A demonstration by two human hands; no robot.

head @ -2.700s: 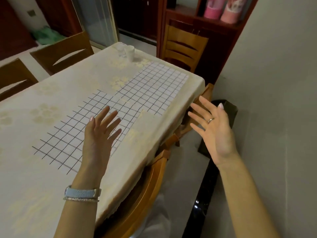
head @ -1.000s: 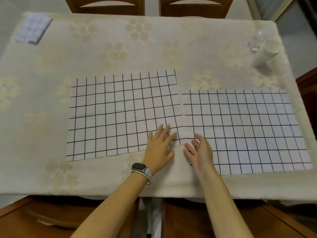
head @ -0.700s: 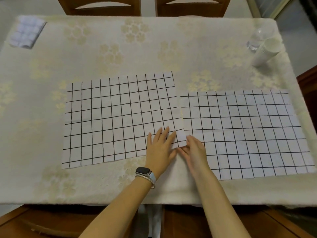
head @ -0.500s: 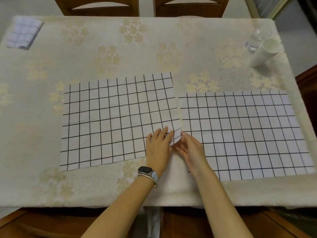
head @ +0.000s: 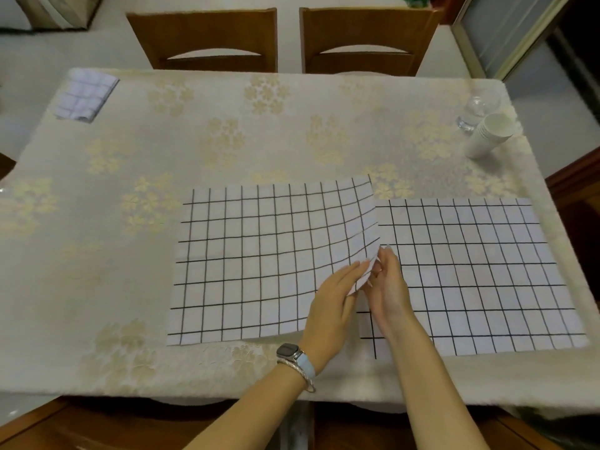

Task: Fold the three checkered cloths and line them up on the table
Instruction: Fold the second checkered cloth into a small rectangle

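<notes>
Two white cloths with black grid lines lie spread side by side near the table's front edge. The left checkered cloth (head: 259, 254) has its near right corner lifted off the table. My left hand (head: 337, 303) and my right hand (head: 386, 287) both pinch that raised corner. The right checkered cloth (head: 470, 271) lies flat, its left edge partly under the raised corner and my right hand. A third checkered cloth (head: 85, 98), folded small, sits at the far left corner of the table.
A cream floral tablecloth covers the table (head: 227, 141). A clear glass (head: 477, 112) and a tilted stack of paper cups (head: 488, 134) stand at the far right. Two wooden chairs (head: 207, 37) stand behind the table, more chair backs at the near edge.
Both hands went from lying flat on the seam between the cloths to pinching the left cloth's near right corner and lifting it. The view has shifted left.
</notes>
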